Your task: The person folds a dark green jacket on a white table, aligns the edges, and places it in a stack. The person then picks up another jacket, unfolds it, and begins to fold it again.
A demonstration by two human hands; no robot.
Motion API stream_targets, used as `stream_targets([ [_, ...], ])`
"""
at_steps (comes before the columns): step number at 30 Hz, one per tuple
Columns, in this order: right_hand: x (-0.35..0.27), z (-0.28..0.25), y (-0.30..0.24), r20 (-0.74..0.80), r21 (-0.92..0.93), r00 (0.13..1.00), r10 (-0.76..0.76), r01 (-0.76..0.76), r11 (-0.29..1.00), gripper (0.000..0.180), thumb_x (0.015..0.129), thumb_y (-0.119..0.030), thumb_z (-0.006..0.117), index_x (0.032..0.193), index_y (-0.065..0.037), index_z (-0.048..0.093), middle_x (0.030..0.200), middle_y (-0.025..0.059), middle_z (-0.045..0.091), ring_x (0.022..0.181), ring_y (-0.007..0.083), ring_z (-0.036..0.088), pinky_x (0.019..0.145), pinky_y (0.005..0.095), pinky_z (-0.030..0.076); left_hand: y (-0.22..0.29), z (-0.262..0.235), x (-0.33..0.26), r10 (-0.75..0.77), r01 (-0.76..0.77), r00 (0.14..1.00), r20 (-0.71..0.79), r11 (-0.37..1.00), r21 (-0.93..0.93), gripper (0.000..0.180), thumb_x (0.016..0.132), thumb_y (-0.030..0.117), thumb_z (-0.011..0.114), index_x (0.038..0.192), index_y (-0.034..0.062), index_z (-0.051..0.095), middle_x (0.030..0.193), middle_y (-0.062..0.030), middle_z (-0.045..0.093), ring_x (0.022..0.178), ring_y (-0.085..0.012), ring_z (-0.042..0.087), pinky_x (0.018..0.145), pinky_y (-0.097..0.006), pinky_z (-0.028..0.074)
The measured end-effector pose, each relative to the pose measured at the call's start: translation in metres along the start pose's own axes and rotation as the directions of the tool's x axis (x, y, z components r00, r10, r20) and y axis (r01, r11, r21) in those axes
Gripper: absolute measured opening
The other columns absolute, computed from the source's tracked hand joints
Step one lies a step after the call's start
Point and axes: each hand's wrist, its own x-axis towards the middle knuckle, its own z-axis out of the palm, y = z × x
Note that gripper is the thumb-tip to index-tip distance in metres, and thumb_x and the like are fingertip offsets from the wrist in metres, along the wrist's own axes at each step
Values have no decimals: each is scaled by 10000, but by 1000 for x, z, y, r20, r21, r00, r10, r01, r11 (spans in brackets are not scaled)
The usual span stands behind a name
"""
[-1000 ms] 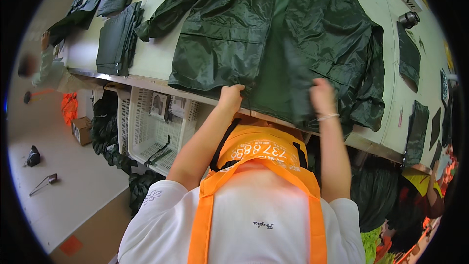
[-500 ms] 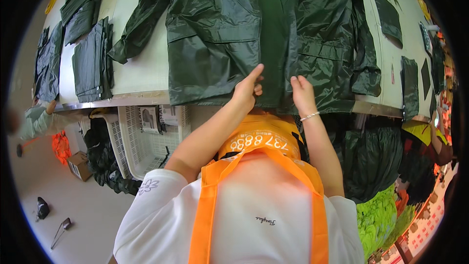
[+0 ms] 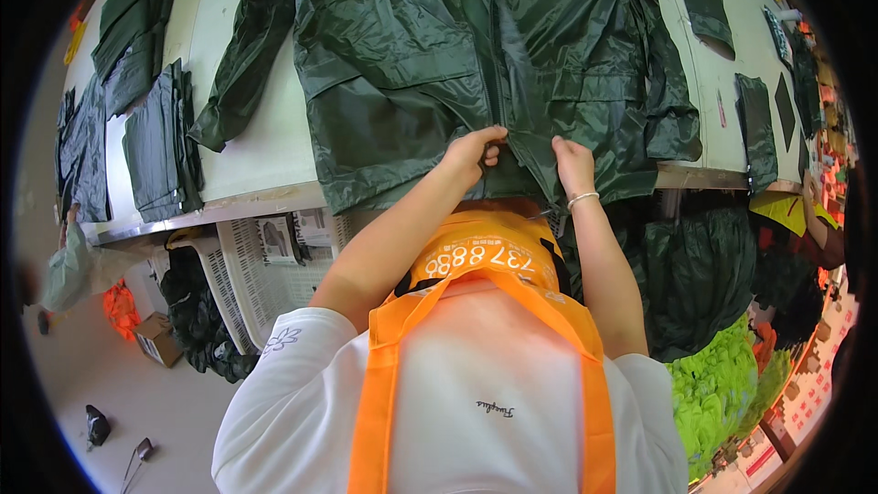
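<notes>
Hands had closed together since the earlier frame. Left hand (image 3: 474,152) and right hand (image 3: 573,162) pinched the dark green raincoat's (image 3: 430,64) hem at 12 o'clock. Fabric judged light, limp, slick; best gripped at hem edge.

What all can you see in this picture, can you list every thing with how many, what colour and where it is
rain jacket: one, dark green, spread open on the table, hem at the near edge
table: one, white top, across the upper half
folded garments: a few, dark green, on the table's left part
cut fabric pieces: several, dark green, on the table's right part
baskets: two or so, white plastic, under the table at left
cardboard box: one, brown, on the floor at left
fabric pile: one, bright green, lower right
apron: one, orange, over a white shirt
bracelet: one, silver, right wrist
left hand: gripping the jacket's hem
right hand: gripping the hem beside it
</notes>
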Motion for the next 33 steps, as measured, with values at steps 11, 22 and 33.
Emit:
stream_targets([
  [11,-35,55,-68,165,-465,818,-552,558,687,223,823,-142,593,1011,-31,638,905,142,583,839,332,597,706,404,490,-1,0,-6,42,-37,998,-50,995,94,210,870,251,607,768,67,614,642,-15,537,545,-123,445,508,-261,325],
  [22,-25,36,-62,247,283,951,188,-256,924,121,826,-77,642,825,44,647,700,76,643,558,123,614,518,219,515,-10,7,4,98,-1,964,-249,932,362,301,775,315,730,702,40,633,701,-27,573,591,-122,446,552,-258,359],
  [33,-50,22,-42,457,309,751,477,-637,706,143,831,-54,592,916,61,594,837,154,648,740,234,661,656,288,558,-21,5,7,253,-100,924,-286,883,458,456,751,396,743,861,-39,662,806,-71,588,741,-173,508,689,-295,421],
])
